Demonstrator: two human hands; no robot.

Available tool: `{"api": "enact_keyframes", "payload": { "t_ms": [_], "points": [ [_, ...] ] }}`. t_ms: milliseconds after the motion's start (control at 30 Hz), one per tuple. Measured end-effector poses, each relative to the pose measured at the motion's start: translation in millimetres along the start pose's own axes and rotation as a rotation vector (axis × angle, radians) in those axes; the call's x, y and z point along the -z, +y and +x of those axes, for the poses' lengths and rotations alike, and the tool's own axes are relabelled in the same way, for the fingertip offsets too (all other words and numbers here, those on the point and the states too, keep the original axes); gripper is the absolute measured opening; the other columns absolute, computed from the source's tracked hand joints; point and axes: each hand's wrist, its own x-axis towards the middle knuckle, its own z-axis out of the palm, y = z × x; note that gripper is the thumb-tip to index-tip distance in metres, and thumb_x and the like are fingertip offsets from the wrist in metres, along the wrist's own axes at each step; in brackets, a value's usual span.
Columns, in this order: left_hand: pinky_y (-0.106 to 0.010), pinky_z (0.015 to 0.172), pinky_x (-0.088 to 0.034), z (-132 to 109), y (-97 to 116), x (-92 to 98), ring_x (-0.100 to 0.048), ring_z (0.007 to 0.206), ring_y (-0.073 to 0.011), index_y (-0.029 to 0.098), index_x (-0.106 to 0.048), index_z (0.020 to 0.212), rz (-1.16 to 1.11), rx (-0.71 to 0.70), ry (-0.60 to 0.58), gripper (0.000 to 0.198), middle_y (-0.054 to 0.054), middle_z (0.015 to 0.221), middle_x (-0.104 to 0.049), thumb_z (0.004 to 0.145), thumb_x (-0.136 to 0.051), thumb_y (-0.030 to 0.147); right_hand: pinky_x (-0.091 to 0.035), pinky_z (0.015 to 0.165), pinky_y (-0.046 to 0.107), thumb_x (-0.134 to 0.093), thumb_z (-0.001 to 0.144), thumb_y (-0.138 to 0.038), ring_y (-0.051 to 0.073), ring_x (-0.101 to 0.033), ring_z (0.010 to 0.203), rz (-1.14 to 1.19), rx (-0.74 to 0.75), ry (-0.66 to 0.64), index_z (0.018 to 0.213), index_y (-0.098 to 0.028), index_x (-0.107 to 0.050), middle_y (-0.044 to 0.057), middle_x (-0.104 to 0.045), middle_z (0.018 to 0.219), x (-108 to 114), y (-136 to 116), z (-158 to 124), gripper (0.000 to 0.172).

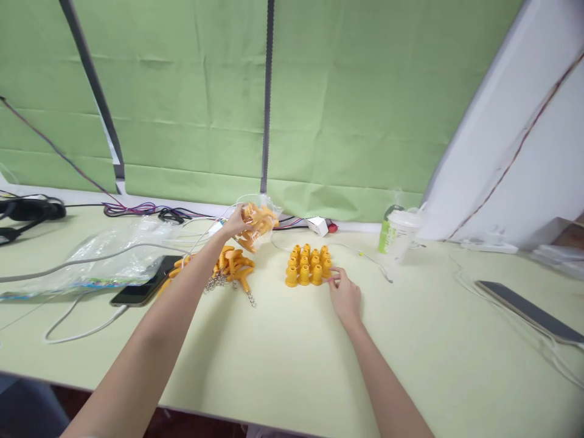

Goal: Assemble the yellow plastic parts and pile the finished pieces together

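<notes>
Two bare forearms [146, 347] nearest the head cam, over 1 pale table [274, 359]. L hand [234, 223] grasping 1 clear bag [272, 205] w/ orange pcs [256, 218] inside, near 1 pile of orange handles [233, 260] w/ chains [251, 300], too jumbled to count. R hand [345, 296]: fingertips at near-R corner of approx. 15 yellow cones [304, 277], upright in a block R of pile; can't tell if gripping one. Also 2 phones [529, 310], 1 cup [398, 236].
</notes>
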Motion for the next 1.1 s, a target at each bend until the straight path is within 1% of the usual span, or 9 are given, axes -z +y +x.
{"api": "enact_keyframes", "payload": {
  "t_ms": [167,267,367,467,567,700,800,933,1100],
  "points": [
    [-0.037,0.094,-0.046,-29,68,28.4,-0.057,0.108,-0.0241,0.014,-0.041,0.13,-0.074,-0.106,-0.095,0.088,-0.01,0.121,-0.058,0.051,-0.078,0.026,-0.039,0.072,0.029,-0.045,0.081,-0.017,0.017,-0.064,0.073,0.075,-0.02,0.061,0.103,-0.025,-0.055,-0.001,-0.071,0.086,-1,7,4,0.026],
    [-0.037,0.098,-0.044,-62,108,44.8,-0.053,0.116,-0.0272,0.015,-0.041,0.133,-0.049,-0.181,-0.331,0.089,-0.01,0.127,-0.055,0.054,-0.078,0.029,-0.039,0.072,0.03,-0.043,0.08,-0.016,0.018,-0.062,0.073,0.113,0.005,0.119,0.103,-0.024,-0.056,0.001,-0.07,0.087,3,5,3,0.028],
    [-0.037,0.104,-0.038,-100,127,45.1,-0.047,0.124,-0.0279,0.018,-0.042,0.135,0.035,-0.25,-0.61,0.088,-0.008,0.133,-0.051,0.055,-0.077,0.03,-0.038,0.074,0.03,-0.039,0.077,-0.014,0.019,-0.06,0.075,0.171,0.053,0.196,0.101,-0.021,-0.056,0.003,-0.069,0.089,13,1,-7,0.031],
    [-0.036,0.108,-0.034,-137,120,22.3,-0.043,0.129,-0.0268,0.02,-0.043,0.136,0.035,-0.266,-0.827,0.087,-0.007,0.139,-0.047,0.056,-0.076,0.028,-0.037,0.074,0.03,-0.035,0.073,-0.011,0.019,-0.058,0.076,0.182,0.069,0.257,0.09,-0.02,-0.056,0.005,-0.067,0.089,23,-4,-25,0.029],
    [-0.037,0.108,-0.034,-163,98,-13.4,-0.043,0.129,-0.0269,0.02,-0.042,0.137,-0.05,-0.19,-0.92,0.088,-0.008,0.138,-0.049,0.055,-0.076,0.027,-0.037,0.071,0.03,-0.034,0.072,-0.011,0.019,-0.055,0.073,0.197,0.028,0.282,0.08,-0.021,-0.055,0.004,-0.064,0.082,33,-8,-44,0.024],
    [-0.038,0.107,-0.035,-172,73,-48.0,-0.043,0.128,-0.028,0.019,-0.04,0.139,-0.075,-0.075,-0.838,0.095,-0.011,0.139,-0.048,0.052,-0.077,0.028,-0.039,0.067,0.028,-0.041,0.073,-0.017,0.016,-0.054,0.069,0.361,0.112,0.197,0.076,-0.021,-0.054,0.002,-0.059,0.079,41,-11,-63,0.014],
    [-0.04,0.107,-0.035,-168,68,-53.5,-0.041,0.131,-0.0297,0.021,-0.036,0.141,0.025,-0.023,-0.85,0.102,-0.011,0.142,-0.044,0.05,-0.079,0.033,-0.042,0.069,0.029,-0.049,0.074,-0.023,0.015,-0.051,0.07,0.364,0.23,0.044,0.077,-0.02,-0.06,0.004,-0.058,0.087,47,-11,-72,0.011],
    [-0.039,0.105,-0.038,-164,72,-49.1,-0.041,0.131,-0.0293,0.022,-0.029,0.144,0.165,0.037,-1.004,0.111,-0.011,0.143,-0.044,0.047,-0.079,0.042,-0.043,0.074,0.03,-0.058,0.078,-0.038,0.016,-0.052,0.076,0.199,0.217,-0.24,0.092,-0.02,-0.066,0.004,-0.057,0.094,63,-11,-76,0.024],
    [-0.041,0.111,-0.031,-162,81,-48.2,-0.034,0.136,-0.0303,0.023,-0.029,0.145,0.442,-0.058,-1.022,0.113,-0.011,0.15,-0.034,0.048,-0.076,0.055,-0.037,0.09,0.037,-0.065,0.076,-0.046,0.022,-0.05,0.104,-0.117,0.351,-0.436,0.102,-0.029,-0.069,0.005,-0.057,0.109,90,-26,-74,0.032]
  ]
}}
